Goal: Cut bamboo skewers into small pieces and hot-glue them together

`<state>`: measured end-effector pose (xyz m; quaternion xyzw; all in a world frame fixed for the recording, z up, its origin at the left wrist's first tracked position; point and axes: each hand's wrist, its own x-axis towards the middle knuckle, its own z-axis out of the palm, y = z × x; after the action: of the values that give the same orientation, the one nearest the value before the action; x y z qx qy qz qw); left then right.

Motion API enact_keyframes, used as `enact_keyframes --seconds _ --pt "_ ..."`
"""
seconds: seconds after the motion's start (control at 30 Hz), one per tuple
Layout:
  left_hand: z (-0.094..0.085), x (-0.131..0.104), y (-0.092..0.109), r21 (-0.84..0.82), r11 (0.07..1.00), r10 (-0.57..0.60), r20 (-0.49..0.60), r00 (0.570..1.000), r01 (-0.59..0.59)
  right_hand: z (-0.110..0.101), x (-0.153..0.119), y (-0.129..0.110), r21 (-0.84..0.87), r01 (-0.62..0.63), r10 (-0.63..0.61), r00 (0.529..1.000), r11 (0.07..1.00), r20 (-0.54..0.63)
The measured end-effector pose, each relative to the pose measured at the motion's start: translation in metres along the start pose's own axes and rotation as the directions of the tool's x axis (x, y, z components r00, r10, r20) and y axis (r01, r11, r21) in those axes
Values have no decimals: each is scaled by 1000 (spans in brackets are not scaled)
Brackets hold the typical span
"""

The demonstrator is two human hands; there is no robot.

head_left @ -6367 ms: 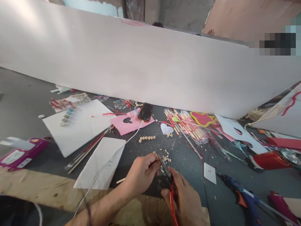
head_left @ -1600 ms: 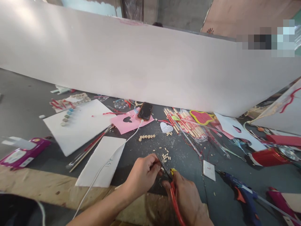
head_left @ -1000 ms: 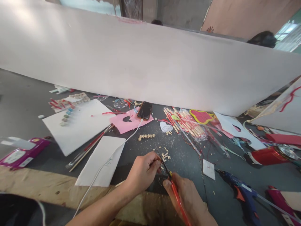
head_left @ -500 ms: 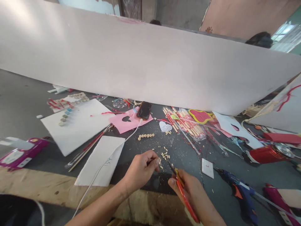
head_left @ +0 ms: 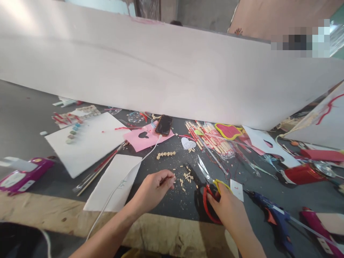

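Note:
My right hand [head_left: 224, 202] grips a pair of scissors [head_left: 205, 172] by its red and yellow handles. The blades point away from me, slightly parted, above the dark tabletop. To the left, my left hand [head_left: 157, 186] is closed in a pinch, and a tiny pale bit shows at its fingertips, too small to name. Between both hands lie several short cut stick pieces [head_left: 188, 175] amid fine crumbs. Just beyond my left hand is a short row of similar pieces [head_left: 166, 154] clumped together. A white paper heart [head_left: 188, 143] with a drawn pattern rests farther back.
A tall white board [head_left: 166, 71] stands along the back. Bundled red and pale sticks [head_left: 212, 138], a phone [head_left: 164, 125] on its cable, and pink paper [head_left: 138, 139] lie before it. At right are a blue glue gun [head_left: 276, 218] and a red can [head_left: 303, 175]; white sheets [head_left: 114, 182] lie left.
My right hand has lifted and turned the scissors, moving them away from my left hand; their blades now show parted. My left hand has shifted slightly left, still pinched.

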<state>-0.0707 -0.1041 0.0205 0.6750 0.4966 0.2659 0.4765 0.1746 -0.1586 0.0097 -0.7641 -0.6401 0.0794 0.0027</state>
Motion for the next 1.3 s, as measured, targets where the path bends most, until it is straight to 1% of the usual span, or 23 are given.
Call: enact_keyframes --seconds 0.17,0.27,0.37,0.47,0.57,0.7,0.77,0.97,1.07,1.2,1.3 --pt "-1 -2 -5 -9 1000 -19 24 1000 19 2 19 -1 -27 -14 13 999 1000 -30" --pt "-3 -3 -8 -27 999 -46 40 998 47 3 32 -3 -42 -2 -1 998 999 -57" --pt "-6 -5 -9 -68 995 -76 52 996 79 4 38 -4 -52 17 -22 996 998 -91" --pt "-9 -5 -11 -106 991 -79 42 996 83 3 37 -4 -53 51 -58 990 997 -128" --pt "-10 -5 -13 -148 985 -78 43 996 84 2 31 -8 -35 120 -124 980 992 -156" --pt "-9 -4 -13 -205 973 -94 63 994 105 4 24 -23 4 259 -255 955 966 -153" --pt "-9 -3 -12 -222 969 -97 72 993 111 7 22 -31 13 295 -290 945 955 -155" --pt "-10 -4 -10 -286 951 -91 107 990 118 11 25 -46 2 310 -306 940 951 -152" --pt "-12 -5 -7 -285 951 -86 120 989 117 13 27 -52 -3 318 -316 939 948 -135" --pt "-16 -8 -5 -282 952 -83 121 989 114 14 28 -58 13 347 -344 933 938 -107" --pt "-19 -9 -8 -302 946 -90 112 990 121 13 26 -59 25 349 -345 932 937 -108"
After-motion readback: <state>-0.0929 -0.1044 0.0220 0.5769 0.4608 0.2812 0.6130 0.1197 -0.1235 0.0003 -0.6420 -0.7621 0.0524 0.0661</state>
